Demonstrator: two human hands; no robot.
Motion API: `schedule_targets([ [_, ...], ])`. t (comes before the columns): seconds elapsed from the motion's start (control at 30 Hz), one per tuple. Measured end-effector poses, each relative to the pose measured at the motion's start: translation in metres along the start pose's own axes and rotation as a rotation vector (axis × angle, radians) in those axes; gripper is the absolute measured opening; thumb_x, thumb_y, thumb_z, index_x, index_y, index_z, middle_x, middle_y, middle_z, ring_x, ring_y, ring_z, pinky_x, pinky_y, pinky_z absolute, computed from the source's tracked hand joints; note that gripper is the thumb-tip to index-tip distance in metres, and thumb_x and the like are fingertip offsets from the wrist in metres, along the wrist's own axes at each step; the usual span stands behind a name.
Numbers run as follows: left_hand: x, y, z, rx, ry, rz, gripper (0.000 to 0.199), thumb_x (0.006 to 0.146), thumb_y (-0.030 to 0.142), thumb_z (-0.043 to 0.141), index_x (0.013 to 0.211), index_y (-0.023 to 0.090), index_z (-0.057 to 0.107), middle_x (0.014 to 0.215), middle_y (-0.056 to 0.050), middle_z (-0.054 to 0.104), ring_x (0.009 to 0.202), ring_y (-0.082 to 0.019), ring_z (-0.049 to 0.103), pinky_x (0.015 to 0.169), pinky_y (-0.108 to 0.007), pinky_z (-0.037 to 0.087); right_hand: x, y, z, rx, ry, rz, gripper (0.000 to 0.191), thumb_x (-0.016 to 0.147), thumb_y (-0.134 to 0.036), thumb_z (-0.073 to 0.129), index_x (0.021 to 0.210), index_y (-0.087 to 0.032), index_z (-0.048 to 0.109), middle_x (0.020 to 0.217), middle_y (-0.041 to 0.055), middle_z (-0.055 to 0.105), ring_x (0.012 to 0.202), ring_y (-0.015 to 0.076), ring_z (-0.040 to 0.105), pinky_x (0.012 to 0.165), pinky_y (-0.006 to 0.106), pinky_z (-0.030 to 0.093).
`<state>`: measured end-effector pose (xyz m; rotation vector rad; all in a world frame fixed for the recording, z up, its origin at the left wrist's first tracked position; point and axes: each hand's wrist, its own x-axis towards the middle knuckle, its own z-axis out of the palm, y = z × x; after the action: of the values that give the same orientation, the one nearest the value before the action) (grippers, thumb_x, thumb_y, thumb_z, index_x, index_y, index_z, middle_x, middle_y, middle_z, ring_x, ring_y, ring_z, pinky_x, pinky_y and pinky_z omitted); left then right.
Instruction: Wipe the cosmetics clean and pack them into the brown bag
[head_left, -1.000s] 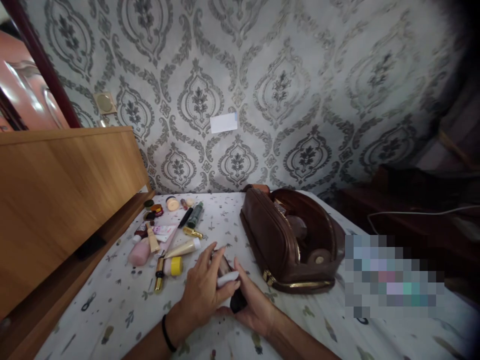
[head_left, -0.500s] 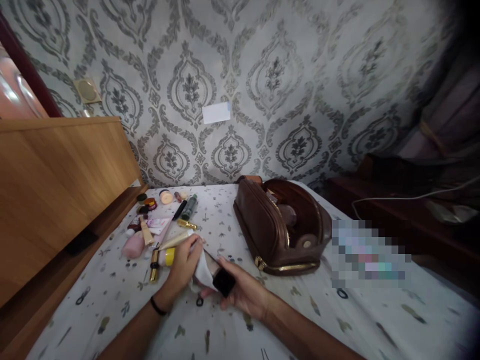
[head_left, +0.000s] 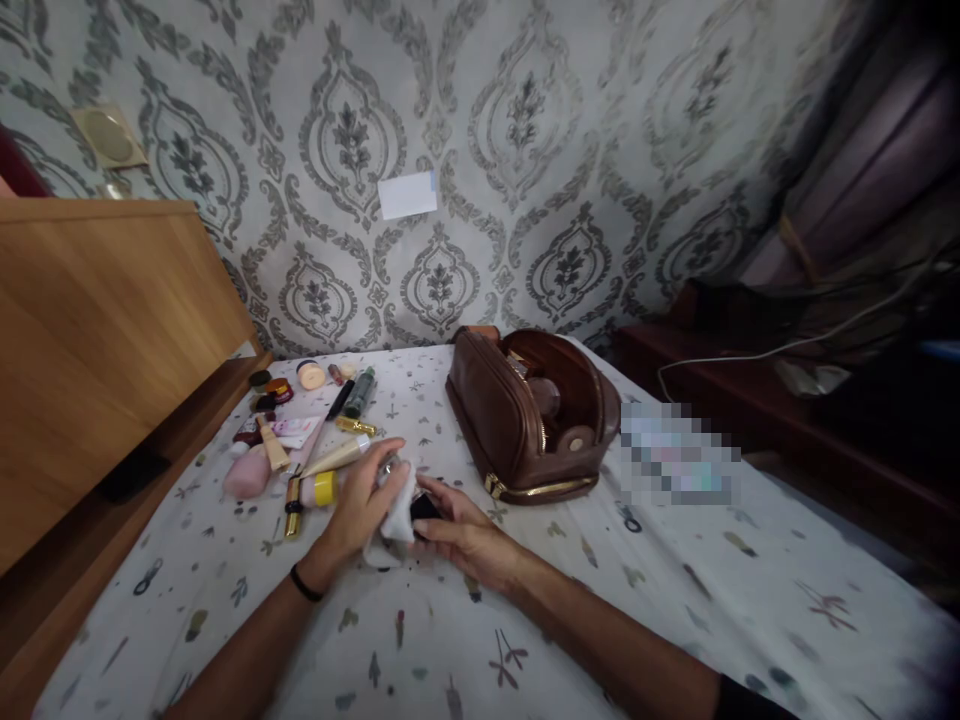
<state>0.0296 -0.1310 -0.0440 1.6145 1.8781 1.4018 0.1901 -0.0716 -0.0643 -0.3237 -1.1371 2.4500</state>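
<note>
My left hand (head_left: 365, 505), with a dark band at the wrist, is closed around a white cloth (head_left: 397, 515) that wraps a small bottle. Most of the bottle's body is hidden by the cloth and fingers. Its black cap (head_left: 425, 509) points toward my right hand (head_left: 472, 540), whose fingers and thumb grip that end. Just left of my left hand lie a cream tube (head_left: 334, 457), a jar with a yellow lid (head_left: 322, 489) and a gold-and-black tube (head_left: 292, 508). An open brown leather cosmetic bag (head_left: 499, 420) stands beyond my right hand, with items inside.
Several cosmetics, among them a pink sponge-like item (head_left: 247, 472), a green bottle (head_left: 361, 392) and a round compact (head_left: 310, 375), lie at the left. A wooden cabinet (head_left: 112, 350) borders that side. A blurred-out package (head_left: 675, 455) lies right of the bag.
The view has shifted, so things sit further left and higher. The bottle has turned within the cloth, its black cap now more covered by my right fingers and thumb.
</note>
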Motion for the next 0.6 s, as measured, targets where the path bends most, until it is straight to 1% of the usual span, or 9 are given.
schedule_targets([
  [0.07,-0.005,0.004,0.005,0.137,-0.041,0.108,0.040,0.090,0.039,0.055,0.125,0.020,0.057,0.132,-0.011,0.059,0.126,-0.025,0.053,0.107,-0.040,0.039,0.000,0.002,0.000,-0.093,0.005,-0.074,0.061,0.065,-0.020,0.083,0.122,-0.024,0.062,0.119,0.0031,0.064,0.102,0.0178,0.060,0.081,0.028,0.052],
  [0.13,-0.008,0.006,0.007,0.219,-0.039,0.127,0.042,0.088,0.040,0.058,0.125,0.020,0.057,0.125,-0.011,0.061,0.119,-0.026,0.056,0.102,-0.040,0.043,0.000,0.002,0.000,-0.193,-0.007,-0.137,0.063,0.065,-0.021,0.083,0.124,-0.023,0.060,0.119,0.0033,0.064,0.108,0.0187,0.057,0.090,0.029,0.049],
  [0.17,-0.007,0.006,0.007,0.232,-0.023,0.107,0.040,0.088,0.040,0.058,0.122,0.019,0.058,0.117,-0.010,0.063,0.111,-0.025,0.059,0.098,-0.039,0.045,0.000,0.003,0.000,-0.232,-0.026,-0.150,0.064,0.066,-0.021,0.082,0.126,-0.022,0.059,0.120,0.0037,0.064,0.108,0.0191,0.057,0.091,0.030,0.048],
  [0.23,-0.004,0.005,0.005,0.184,0.027,0.039,0.033,0.087,0.037,0.057,0.114,0.018,0.061,0.098,-0.006,0.065,0.093,-0.022,0.062,0.088,-0.036,0.047,-0.001,0.004,0.000,-0.281,-0.080,-0.126,0.067,0.069,-0.023,0.079,0.132,-0.023,0.055,0.123,0.0048,0.062,0.099,0.0180,0.060,0.085,0.030,0.051],
  [0.3,0.001,0.002,0.000,0.057,0.088,-0.041,0.026,0.085,0.035,0.057,0.104,0.019,0.063,0.082,-0.001,0.063,0.079,-0.019,0.059,0.079,-0.032,0.046,-0.001,0.006,-0.002,-0.304,-0.111,-0.075,0.072,0.072,-0.024,0.077,0.138,-0.024,0.048,0.122,0.0050,0.061,0.081,0.0137,0.062,0.075,0.029,0.053],
  [0.33,0.004,0.000,-0.003,-0.011,0.110,-0.078,0.024,0.084,0.035,0.057,0.100,0.019,0.063,0.076,0.000,0.061,0.074,-0.017,0.058,0.075,-0.030,0.046,-0.002,0.007,-0.002,-0.307,-0.113,-0.056,0.073,0.072,-0.023,0.076,0.139,-0.025,0.047,0.120,0.0047,0.061,0.076,0.0121,0.061,0.072,0.028,0.053],
  [0.4,0.009,-0.004,-0.009,-0.118,0.129,-0.145,0.025,0.083,0.038,0.056,0.099,0.019,0.062,0.069,0.002,0.060,0.066,-0.015,0.056,0.064,-0.026,0.045,-0.002,0.007,-0.003,-0.295,-0.106,-0.036,0.073,0.072,-0.022,0.077,0.139,-0.025,0.047,0.113,0.0038,0.063,0.075,0.0124,0.062,0.072,0.028,0.053],
  [0.5,0.013,-0.010,-0.016,-0.202,0.121,-0.231,0.033,0.083,0.045,0.055,0.103,0.018,0.058,0.065,0.003,0.061,0.054,-0.013,0.055,0.051,-0.023,0.042,-0.002,0.005,-0.004,-0.244,-0.078,-0.036,0.070,0.069,-0.021,0.080,0.132,-0.026,0.050,0.102,0.0015,0.065,0.078,0.0152,0.064,0.068,0.028,0.054],
  [0.6,0.015,-0.014,-0.020,-0.261,0.103,-0.288,0.039,0.082,0.049,0.056,0.105,0.018,0.057,0.063,0.003,0.062,0.048,-0.012,0.053,0.045,-0.021,0.039,0.000,0.001,-0.004,-0.191,0.027,-0.072,0.053,0.066,-0.023,0.083,0.113,-0.023,0.058,0.089,-0.0009,0.068,0.073,0.0147,0.065,0.062,0.024,0.051],
])
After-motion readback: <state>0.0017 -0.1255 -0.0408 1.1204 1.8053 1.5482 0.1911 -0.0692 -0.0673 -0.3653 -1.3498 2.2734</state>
